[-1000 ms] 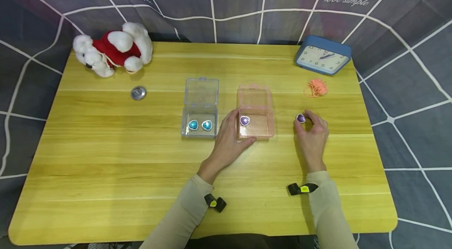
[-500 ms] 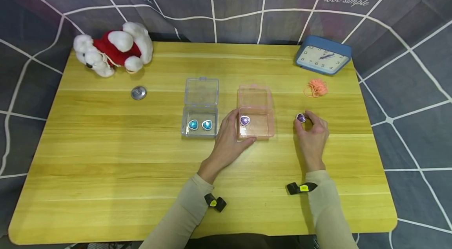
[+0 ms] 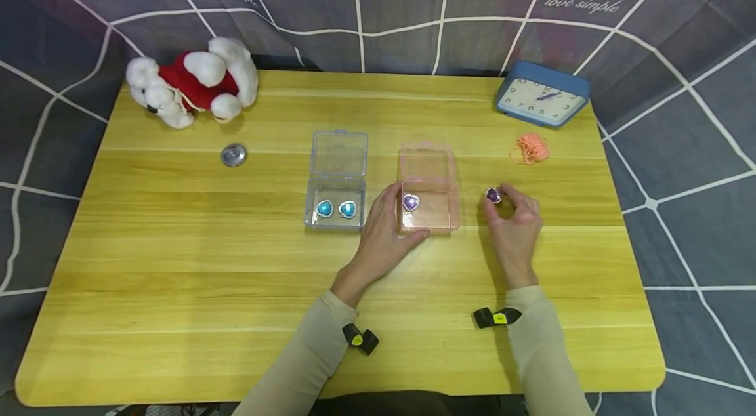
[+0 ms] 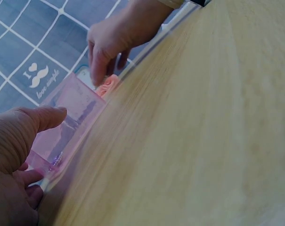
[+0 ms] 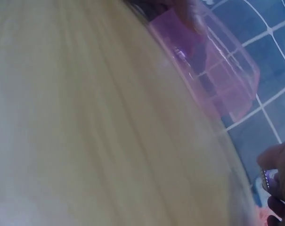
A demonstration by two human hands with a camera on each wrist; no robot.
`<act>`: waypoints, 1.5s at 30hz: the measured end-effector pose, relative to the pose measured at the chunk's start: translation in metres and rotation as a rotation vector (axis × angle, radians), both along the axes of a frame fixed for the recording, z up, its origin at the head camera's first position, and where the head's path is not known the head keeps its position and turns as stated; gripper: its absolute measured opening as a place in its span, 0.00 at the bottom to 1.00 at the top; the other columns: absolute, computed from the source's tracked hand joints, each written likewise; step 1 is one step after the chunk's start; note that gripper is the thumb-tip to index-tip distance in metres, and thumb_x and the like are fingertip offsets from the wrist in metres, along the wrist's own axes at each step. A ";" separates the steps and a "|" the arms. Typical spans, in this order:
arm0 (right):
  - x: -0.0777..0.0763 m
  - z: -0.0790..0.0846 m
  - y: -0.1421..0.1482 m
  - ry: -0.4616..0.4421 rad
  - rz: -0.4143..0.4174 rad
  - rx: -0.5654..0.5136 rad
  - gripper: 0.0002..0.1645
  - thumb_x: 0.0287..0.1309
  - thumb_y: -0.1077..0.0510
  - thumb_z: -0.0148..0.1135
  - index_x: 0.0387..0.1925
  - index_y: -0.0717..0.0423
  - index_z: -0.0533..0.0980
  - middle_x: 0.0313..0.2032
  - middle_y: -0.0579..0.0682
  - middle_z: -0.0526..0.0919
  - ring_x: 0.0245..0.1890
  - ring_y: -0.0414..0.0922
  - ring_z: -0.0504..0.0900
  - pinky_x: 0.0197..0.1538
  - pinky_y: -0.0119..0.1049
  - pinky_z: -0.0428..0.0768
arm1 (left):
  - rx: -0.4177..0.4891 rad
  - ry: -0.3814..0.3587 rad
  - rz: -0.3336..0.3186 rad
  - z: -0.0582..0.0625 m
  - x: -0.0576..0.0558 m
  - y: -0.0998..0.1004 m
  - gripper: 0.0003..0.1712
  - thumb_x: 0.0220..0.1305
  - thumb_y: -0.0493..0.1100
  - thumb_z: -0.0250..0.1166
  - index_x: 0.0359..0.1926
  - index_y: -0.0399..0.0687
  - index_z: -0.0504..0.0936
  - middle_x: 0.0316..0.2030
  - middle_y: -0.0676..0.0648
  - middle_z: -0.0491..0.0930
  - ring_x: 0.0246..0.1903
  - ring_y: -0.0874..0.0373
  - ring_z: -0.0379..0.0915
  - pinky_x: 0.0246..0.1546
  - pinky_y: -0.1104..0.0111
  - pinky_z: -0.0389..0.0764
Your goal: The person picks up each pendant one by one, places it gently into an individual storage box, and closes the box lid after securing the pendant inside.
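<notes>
From the head view, the left hand [image 3: 382, 232] holds the near left corner of a small, see-through pink plastic box [image 3: 453, 216] with its lid up. The thumb lies along the front wall and the other fingers are on the left side. Inside, by the left wall, sits a light purple heart gem [image 3: 411, 202] with a sparkly edge. The right hand [image 3: 515, 229] is right of the box, a little way off, and pinches a dark purple gem [image 3: 493, 195] with a sparkly edge between thumb and finger. Left of the left hand is a see-through pale blue plastic box [image 3: 309, 216], also with its lid up, and two shiny blue heart gems [image 3: 324, 208] are side by side in it. At the back of the yellow wooden table [image 3: 177, 271] are a white fluffy toy bear in red clothes [image 3: 197, 89], a round silver metal tin [image 3: 233, 155], a blue boxy clock [image 3: 543, 96] and some orange yarn [image 3: 533, 148]. In the left wrist view, the left thumb is on the pink wall, and a purple sparkle shows low in the box. The right wrist view is blurry, but the right fingers are together on their gem.
</notes>
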State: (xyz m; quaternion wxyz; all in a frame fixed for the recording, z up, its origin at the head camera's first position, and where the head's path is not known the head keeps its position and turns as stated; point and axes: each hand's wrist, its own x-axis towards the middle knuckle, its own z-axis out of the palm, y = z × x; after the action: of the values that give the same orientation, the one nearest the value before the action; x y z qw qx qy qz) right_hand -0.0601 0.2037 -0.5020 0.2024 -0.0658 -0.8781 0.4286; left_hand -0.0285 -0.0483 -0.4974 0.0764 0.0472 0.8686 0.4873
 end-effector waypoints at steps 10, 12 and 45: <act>0.002 0.022 -0.024 0.112 0.077 -0.031 0.20 0.52 0.69 0.79 0.49 0.69 0.86 0.48 0.64 0.89 0.50 0.62 0.80 0.55 0.42 0.73 | 0.001 0.008 -0.003 0.000 0.001 0.000 0.61 0.63 0.59 0.76 0.84 0.51 0.48 0.82 0.45 0.54 0.81 0.47 0.47 0.78 0.41 0.55; 0.003 0.023 -0.029 0.127 0.104 -0.024 0.20 0.52 0.69 0.79 0.49 0.69 0.85 0.48 0.64 0.89 0.51 0.62 0.81 0.56 0.44 0.74 | 0.002 0.010 -0.003 0.000 0.001 0.000 0.61 0.63 0.59 0.76 0.84 0.52 0.48 0.82 0.45 0.54 0.81 0.47 0.47 0.79 0.41 0.55; 0.010 0.021 -0.069 0.123 0.346 0.161 0.25 0.45 0.66 0.85 0.47 0.69 0.85 0.46 0.64 0.90 0.55 0.65 0.79 0.63 0.59 0.75 | -0.012 0.023 0.009 -0.002 0.000 0.000 0.63 0.60 0.57 0.79 0.84 0.49 0.49 0.82 0.44 0.54 0.81 0.46 0.50 0.78 0.42 0.56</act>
State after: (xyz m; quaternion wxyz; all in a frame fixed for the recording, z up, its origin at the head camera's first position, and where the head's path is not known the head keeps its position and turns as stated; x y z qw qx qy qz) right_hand -0.0504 0.1352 -0.4811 0.1839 0.1288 -0.8937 0.3884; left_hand -0.0284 -0.0481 -0.4995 0.0645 0.0485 0.8725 0.4820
